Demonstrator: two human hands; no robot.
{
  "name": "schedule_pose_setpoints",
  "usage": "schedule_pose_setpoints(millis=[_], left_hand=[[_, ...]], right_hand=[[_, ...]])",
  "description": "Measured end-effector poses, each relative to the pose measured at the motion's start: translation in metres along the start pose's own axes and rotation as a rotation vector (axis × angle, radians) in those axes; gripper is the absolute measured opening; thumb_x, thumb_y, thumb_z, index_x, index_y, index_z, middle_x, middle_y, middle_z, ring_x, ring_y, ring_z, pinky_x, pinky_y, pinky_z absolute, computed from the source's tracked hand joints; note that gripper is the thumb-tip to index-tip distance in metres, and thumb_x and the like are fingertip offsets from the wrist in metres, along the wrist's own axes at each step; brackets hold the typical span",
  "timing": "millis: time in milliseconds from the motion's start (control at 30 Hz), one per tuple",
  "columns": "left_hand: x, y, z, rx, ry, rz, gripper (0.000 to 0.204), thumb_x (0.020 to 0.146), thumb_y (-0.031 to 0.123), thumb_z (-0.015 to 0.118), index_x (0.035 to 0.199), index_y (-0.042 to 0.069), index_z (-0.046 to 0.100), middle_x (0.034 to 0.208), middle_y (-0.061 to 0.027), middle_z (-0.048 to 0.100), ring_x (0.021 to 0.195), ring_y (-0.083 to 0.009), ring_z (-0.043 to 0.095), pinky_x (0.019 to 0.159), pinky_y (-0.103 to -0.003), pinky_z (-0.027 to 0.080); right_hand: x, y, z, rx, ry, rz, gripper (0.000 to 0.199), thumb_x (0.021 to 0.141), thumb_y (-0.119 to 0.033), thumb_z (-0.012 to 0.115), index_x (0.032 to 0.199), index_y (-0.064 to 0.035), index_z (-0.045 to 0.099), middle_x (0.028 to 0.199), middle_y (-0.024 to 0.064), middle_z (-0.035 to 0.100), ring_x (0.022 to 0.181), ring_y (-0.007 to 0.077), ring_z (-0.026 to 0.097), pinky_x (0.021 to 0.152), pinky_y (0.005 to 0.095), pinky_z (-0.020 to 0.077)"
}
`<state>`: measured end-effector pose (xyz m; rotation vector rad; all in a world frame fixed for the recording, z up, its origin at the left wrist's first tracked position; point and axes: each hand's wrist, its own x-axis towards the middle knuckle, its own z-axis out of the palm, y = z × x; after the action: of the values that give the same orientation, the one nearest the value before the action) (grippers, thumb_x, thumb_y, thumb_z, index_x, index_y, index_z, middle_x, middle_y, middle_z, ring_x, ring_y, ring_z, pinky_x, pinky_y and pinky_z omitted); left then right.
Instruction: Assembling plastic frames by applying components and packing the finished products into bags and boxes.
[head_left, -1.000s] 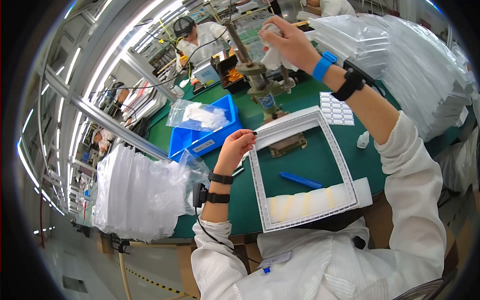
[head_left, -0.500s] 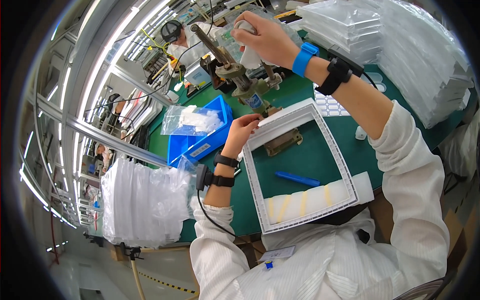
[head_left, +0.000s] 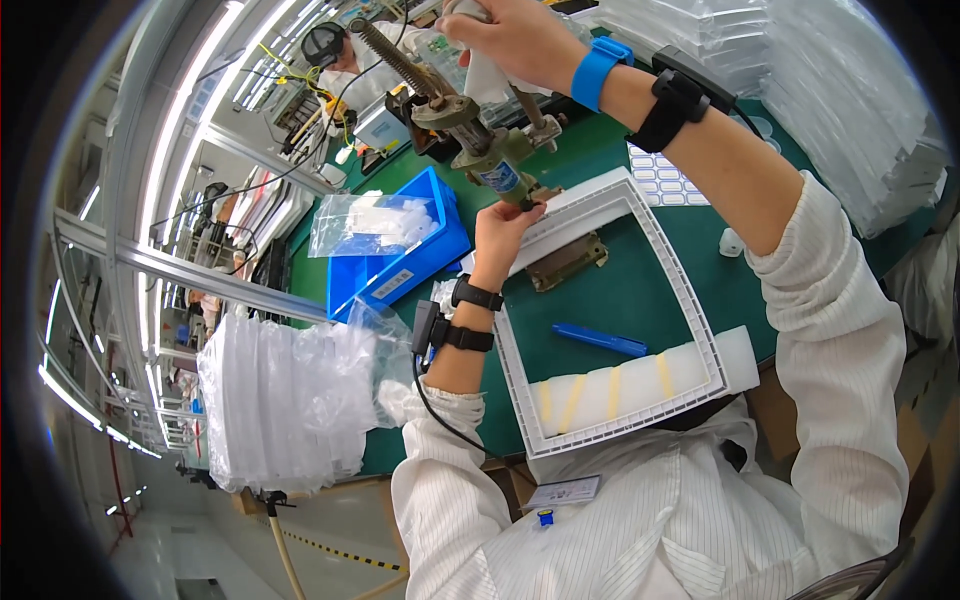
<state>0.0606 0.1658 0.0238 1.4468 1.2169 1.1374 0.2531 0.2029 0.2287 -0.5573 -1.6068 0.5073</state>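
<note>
A green hand press (head_left: pixel 488 160) with a coiled spring stands at the back of the table. My right hand (head_left: pixel 525 48) is closed round its lever handle (head_left: pixel 488 84), which looks wrapped in white cloth. In front of me lies a white rectangular plastic frame (head_left: pixel 690 290), its far edge under the press. My left hand (head_left: pixel 503 238) is at the far left corner of this frame, fingertips pinched together right below the press ram; whatever they hold is too small to make out. The press's metal base (head_left: pixel 567 264) shows through the frame opening.
Inside the frame are a blue pen (head_left: pixel 600 340) and a white foam roll (head_left: pixel 600 398) with yellow strips. Left stands a blue bin (head_left: pixel 400 278) with bagged white parts. Bagged stacks (head_left: pixel 285 400) flank the table; a label sheet (head_left: pixel 668 178) lies at right. Another person (head_left: pixel 370 60) sits opposite.
My left hand has moved right and in under the press ram, fingertips closer together. My right hand stays on the lever handle. The whole view has shifted slightly.
</note>
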Motion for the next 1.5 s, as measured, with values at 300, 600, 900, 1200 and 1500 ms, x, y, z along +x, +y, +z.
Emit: schedule_pose_setpoints(millis=[300, 600, 900, 1200, 1500], left_hand=[[0.003, -0.01, 0.006, 0.079, 0.034, 0.089, 0.019, 0.081, 0.004, 0.077, 0.097, -0.006, 0.073, 0.088, -0.0067, 0.074, 0.082, -0.01, 0.067, 0.078, -0.024, 0.051], [0.003, -0.019, 0.006, 0.233, 0.066, 0.112, 0.024, 0.079, 0.011, 0.079, 0.097, -0.004, 0.075, 0.088, -0.0105, 0.076, 0.08, -0.0127, 0.07, 0.075, -0.027, 0.053], [-0.004, -0.013, 0.007, 0.568, 0.129, 0.149, 0.03, 0.078, 0.019, 0.081, 0.091, -0.007, 0.074, 0.08, -0.0119, 0.075, 0.069, -0.0108, 0.067, 0.065, -0.025, 0.052], [-0.002, -0.011, -0.001, 0.57, 0.138, 0.133, 0.034, 0.073, 0.026, 0.083, 0.086, -0.005, 0.075, 0.075, -0.0164, 0.073, 0.065, -0.0215, 0.071, 0.064, -0.031, 0.054], [-0.003, 0.0, -0.006, 0.561, 0.036, 0.14, 0.03, 0.074, 0.023, 0.082, 0.083, -0.005, 0.074, 0.07, -0.0153, 0.072, 0.058, -0.0189, 0.065, 0.058, -0.03, 0.051]], right_hand=[[0.004, 0.008, 0.001, 0.023, -0.011, 0.01, 0.028, 0.095, -0.025, 0.058, 0.109, -0.0007, 0.053, 0.083, 0.0212, 0.063, 0.077, 0.0363, 0.065, 0.068, 0.0413, 0.0496], [0.001, 0.011, 0.003, -0.033, 0.012, -0.034, 0.027, 0.096, -0.022, 0.057, 0.113, -0.002, 0.054, 0.085, 0.0186, 0.063, 0.079, 0.0303, 0.065, 0.067, 0.0389, 0.0486], [-0.027, -0.009, -0.005, 0.083, -0.035, 0.007, 0.024, 0.097, -0.02, 0.058, 0.113, -0.0029, 0.053, 0.079, 0.0124, 0.059, 0.072, 0.0191, 0.059, 0.064, 0.0329, 0.0462], [-0.067, -0.007, -0.012, 0.002, -0.006, -0.131, 0.024, 0.097, -0.029, 0.063, 0.111, -0.0103, 0.057, 0.085, 0.0092, 0.067, 0.073, 0.0179, 0.066, 0.065, 0.0315, 0.0535], [-0.088, -0.016, -0.019, -0.009, -0.056, -0.085, 0.023, 0.097, -0.027, 0.063, 0.111, -0.0101, 0.056, 0.083, 0.0074, 0.063, 0.072, 0.0156, 0.06, 0.065, 0.0301, 0.0505]])
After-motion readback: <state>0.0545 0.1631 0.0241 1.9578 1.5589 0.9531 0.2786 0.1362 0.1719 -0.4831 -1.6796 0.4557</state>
